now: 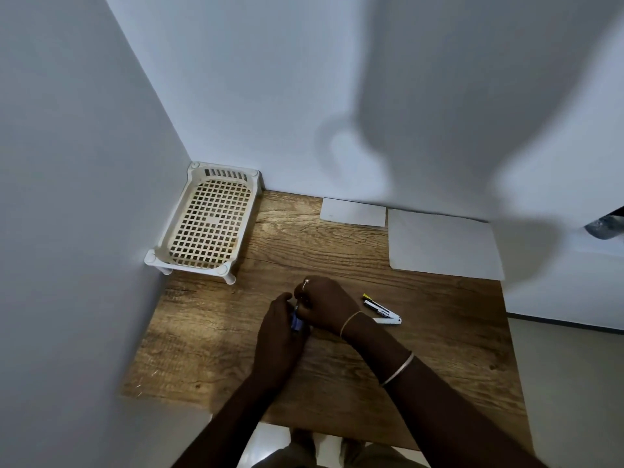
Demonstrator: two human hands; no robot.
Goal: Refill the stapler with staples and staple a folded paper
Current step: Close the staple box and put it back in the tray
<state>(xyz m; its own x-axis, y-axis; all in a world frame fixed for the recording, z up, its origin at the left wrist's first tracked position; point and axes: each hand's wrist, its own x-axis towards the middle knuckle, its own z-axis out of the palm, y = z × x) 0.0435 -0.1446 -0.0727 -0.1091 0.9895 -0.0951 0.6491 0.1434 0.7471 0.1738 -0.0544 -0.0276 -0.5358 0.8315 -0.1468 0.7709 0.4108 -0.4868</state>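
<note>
stapler (380,309) open, just beside right hand (323,305)

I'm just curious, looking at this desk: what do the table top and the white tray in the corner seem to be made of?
The table top looks like wood or a wood-print laminate, and I cannot tell which. It has brown grain lines and a matte finish. The white tray looks like moulded plastic. It is off-white, with an even grid of square holes, rounded corners and short legs.

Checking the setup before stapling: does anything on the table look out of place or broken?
Only the stapler lies splayed open on the table, which fits a refill. Nothing looks spilled or damaged.
</note>
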